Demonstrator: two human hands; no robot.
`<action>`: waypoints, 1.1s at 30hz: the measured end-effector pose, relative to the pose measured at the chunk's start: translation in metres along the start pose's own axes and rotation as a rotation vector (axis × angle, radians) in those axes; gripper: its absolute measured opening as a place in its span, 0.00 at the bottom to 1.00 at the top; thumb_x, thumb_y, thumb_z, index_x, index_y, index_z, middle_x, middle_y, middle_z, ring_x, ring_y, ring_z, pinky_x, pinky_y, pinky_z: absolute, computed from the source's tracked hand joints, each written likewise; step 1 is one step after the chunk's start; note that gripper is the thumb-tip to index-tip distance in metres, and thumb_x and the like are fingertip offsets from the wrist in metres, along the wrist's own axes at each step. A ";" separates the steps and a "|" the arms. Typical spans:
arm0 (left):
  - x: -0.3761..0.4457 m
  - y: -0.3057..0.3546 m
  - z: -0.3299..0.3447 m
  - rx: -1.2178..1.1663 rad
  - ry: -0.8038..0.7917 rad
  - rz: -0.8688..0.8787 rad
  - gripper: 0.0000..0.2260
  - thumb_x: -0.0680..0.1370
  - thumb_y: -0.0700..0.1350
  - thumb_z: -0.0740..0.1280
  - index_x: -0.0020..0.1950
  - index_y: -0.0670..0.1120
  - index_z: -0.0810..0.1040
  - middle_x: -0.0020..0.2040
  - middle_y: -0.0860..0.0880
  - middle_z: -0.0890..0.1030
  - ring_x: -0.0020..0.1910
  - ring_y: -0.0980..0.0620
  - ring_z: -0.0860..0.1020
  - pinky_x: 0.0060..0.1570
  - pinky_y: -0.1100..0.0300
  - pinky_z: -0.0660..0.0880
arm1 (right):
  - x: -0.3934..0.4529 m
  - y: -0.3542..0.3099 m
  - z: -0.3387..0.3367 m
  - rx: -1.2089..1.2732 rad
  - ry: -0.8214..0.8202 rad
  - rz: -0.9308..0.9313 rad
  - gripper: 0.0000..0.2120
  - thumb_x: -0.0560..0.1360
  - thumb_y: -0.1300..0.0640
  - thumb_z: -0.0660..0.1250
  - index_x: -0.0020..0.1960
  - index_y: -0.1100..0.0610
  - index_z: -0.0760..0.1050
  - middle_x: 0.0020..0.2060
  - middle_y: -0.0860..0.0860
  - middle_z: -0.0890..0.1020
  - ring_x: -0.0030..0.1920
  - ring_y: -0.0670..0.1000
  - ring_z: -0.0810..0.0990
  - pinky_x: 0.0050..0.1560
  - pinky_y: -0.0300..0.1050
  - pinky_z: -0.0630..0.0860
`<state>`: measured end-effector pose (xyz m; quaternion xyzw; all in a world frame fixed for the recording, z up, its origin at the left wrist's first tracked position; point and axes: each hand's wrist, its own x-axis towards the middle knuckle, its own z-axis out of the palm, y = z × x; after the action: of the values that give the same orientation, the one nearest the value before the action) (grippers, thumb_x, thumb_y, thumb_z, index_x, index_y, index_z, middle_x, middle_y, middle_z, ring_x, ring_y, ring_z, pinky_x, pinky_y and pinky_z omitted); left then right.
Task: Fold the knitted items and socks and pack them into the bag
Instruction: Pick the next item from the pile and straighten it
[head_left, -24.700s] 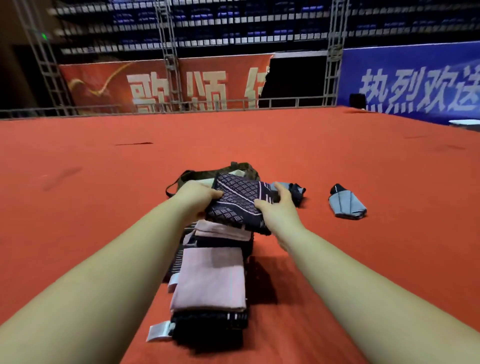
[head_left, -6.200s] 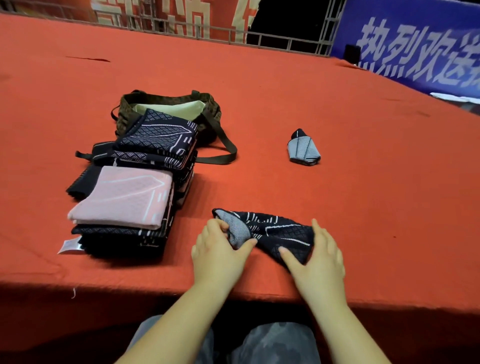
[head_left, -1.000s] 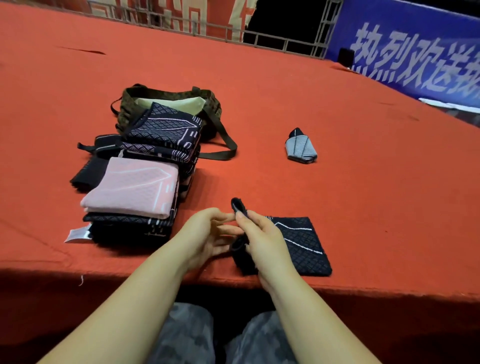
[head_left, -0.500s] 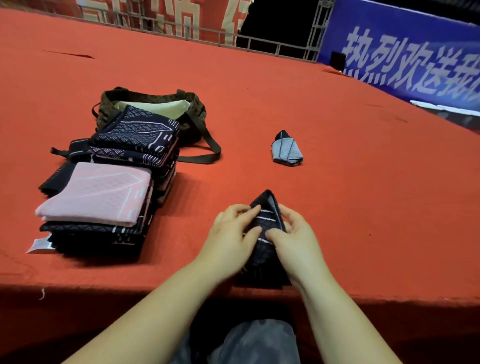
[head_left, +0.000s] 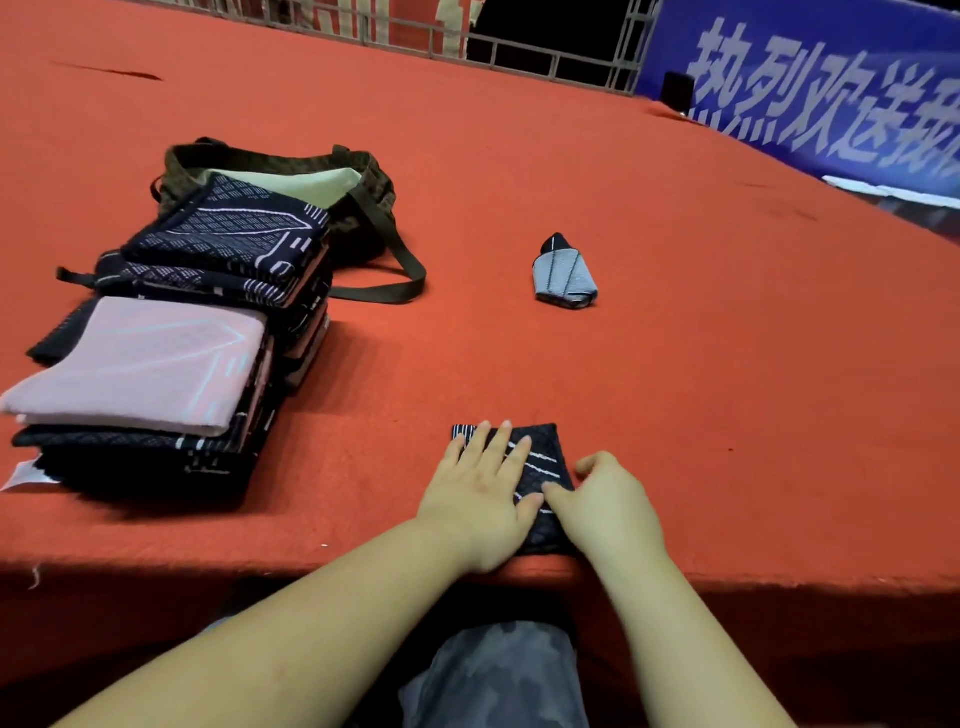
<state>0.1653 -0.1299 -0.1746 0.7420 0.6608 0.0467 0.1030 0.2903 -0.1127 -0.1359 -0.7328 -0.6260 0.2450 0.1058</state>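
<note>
Folded dark knit (head_left: 540, 457), pinned flat at the near edge of the counter (head_left: 675, 364) beneath both hands. Left hand (head_left: 480, 499): fingers (head_left: 501, 441) straight and spread, pressing down over the left half of the cloth, tips reaching almost to its far edge. Right hand (head_left: 608, 501): fingers loosely curled, forefinger laid on the cloth's near right part and touching the left hand's thumb, other fingers bent over the right-hand edge; no closed grip visible. Cloth roughly square to slightly long, long axis running away from the body, white stripes crossing it.

Outward from the hands: stack of folded knits (head_left: 156, 364) to the left, nearer the left hand, pink piece on the near pile and dark patterned piece on the far pile. Behind the stack, olive bag (head_left: 363, 171), mouth open, pale lining showing, strap (head_left: 395, 280) looped on the counter toward the right; the far pile's top piece overlaps the bag's mouth. Folded grey sock (head_left: 563, 278) ahead and slightly right, well apart from both hands, nearer the right.

Judgement: fold being pressed flat; next transfer likely leftward and away, toward stack or bag, left hand the shorter reach. Packing not yet finished.
</note>
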 end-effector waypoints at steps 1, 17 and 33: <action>0.000 0.000 0.000 -0.005 0.006 0.001 0.28 0.82 0.57 0.48 0.78 0.49 0.44 0.78 0.47 0.41 0.77 0.48 0.39 0.74 0.51 0.37 | 0.002 -0.002 -0.004 0.048 -0.039 0.011 0.10 0.73 0.53 0.67 0.51 0.56 0.75 0.46 0.53 0.80 0.51 0.56 0.79 0.42 0.43 0.70; -0.038 -0.044 -0.104 -1.620 0.195 -0.470 0.08 0.76 0.45 0.69 0.42 0.42 0.81 0.41 0.42 0.83 0.36 0.47 0.79 0.37 0.59 0.74 | -0.049 -0.074 -0.027 0.497 0.161 -0.477 0.05 0.76 0.55 0.65 0.45 0.51 0.80 0.38 0.46 0.81 0.41 0.46 0.77 0.45 0.43 0.71; -0.134 -0.210 -0.185 -1.001 0.674 -0.487 0.04 0.72 0.42 0.73 0.42 0.51 0.80 0.34 0.56 0.81 0.36 0.56 0.79 0.41 0.61 0.76 | -0.091 -0.223 0.051 0.784 -0.100 -0.545 0.20 0.75 0.59 0.67 0.63 0.47 0.66 0.34 0.46 0.79 0.36 0.44 0.78 0.39 0.36 0.74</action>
<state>-0.0931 -0.2240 -0.0308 0.3779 0.7047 0.5544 0.2307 0.0634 -0.1655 -0.0564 -0.4340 -0.6601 0.4610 0.4042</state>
